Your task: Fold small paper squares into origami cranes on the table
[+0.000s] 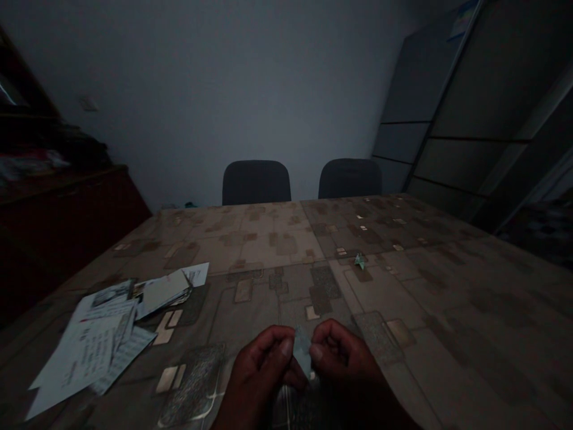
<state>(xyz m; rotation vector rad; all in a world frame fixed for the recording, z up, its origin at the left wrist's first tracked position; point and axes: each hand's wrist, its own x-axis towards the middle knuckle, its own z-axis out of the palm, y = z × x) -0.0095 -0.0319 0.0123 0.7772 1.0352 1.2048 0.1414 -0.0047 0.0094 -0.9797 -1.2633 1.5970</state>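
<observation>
Between my two hands, low in the middle of the head view, is a small pale green piece of folded paper that narrows toward its top. My left hand pinches its left edge between thumb and fingers. On the other side my right hand grips the right edge, thumb against curled fingers. The paper is held just above the patterned tablecloth. Farther off to the right, a small green folded paper figure rests on the cloth.
Loose printed sheets and a stack of cards or papers lie on the table's left. Two dark chairs stand beyond the far edge. A reddish-brown cabinet is on the left, and tall panelled doors are at right. The room is dim.
</observation>
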